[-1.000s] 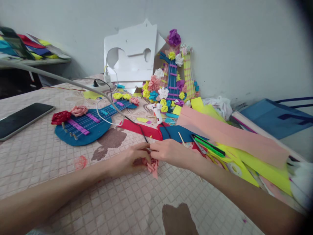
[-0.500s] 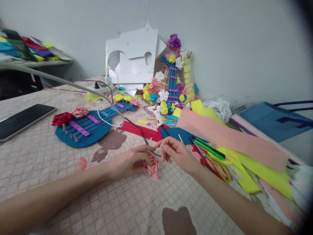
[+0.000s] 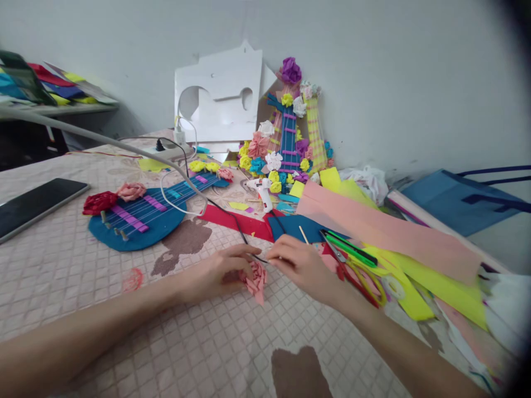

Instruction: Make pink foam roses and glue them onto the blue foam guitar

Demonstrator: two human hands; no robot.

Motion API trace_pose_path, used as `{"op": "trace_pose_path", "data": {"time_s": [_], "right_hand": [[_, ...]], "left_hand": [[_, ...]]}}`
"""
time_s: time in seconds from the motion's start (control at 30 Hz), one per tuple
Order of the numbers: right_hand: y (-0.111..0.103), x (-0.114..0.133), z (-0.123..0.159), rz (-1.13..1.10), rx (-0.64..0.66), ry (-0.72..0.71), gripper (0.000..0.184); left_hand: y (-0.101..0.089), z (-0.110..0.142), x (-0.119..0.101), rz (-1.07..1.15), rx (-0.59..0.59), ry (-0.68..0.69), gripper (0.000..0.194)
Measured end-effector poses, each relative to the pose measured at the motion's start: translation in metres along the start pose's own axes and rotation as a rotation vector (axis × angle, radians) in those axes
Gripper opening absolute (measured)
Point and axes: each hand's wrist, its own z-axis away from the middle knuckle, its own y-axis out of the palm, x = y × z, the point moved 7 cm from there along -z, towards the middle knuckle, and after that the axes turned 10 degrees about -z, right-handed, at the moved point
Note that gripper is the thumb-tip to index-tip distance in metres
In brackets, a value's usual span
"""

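One pink flower (image 3: 256,277), nearer you than glue gun (image 3: 261,190), pinched in your left hand's fingers; petals look mostly shaped, loose tip (image 3: 260,299) unfinished; your right hand (image 3: 301,266) curled, cannot tell if gripping

Held in your left hand (image 3: 219,273), the pink paper flower (image 3: 256,279) has ruffled, layered petals and a pointed end toward you.

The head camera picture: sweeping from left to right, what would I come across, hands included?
Black-screened phone → red paper flower → left hand → pink paper flower at that hand → right hand → green cutter → blue bag.
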Motion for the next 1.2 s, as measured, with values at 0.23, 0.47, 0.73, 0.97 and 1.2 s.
{"op": "trace_pose_path", "data": {"time_s": [0.23,0.47,0.73,0.97,1.2], "right_hand": [[0.042,0.011,-0.013,0.506,0.339,-0.277,0.014],[0.043,0.017,-0.019,0.531,0.408,-0.367,0.013],[0.025,-0.003,-0.017,0.040,0.192,-0.052,0.015],[0.000,-0.037,-0.002,-0.877,-0.249,0.300,0.012],[-0.034,-0.042,0.034,-0.847,-0.671,0.329,0.019]], "left_hand": [[0.000,-0.004,-0.005,0.010,0.011,0.020,0.007],[0.004,-0.003,0.000,0.003,0.045,-0.028,0.011],[0.003,-0.004,-0.002,0.028,0.018,-0.001,0.007],[0.002,-0.001,0.002,0.019,0.003,-0.003,0.008],[0.001,0.000,0.004,-0.011,0.000,-0.014,0.008]]}}
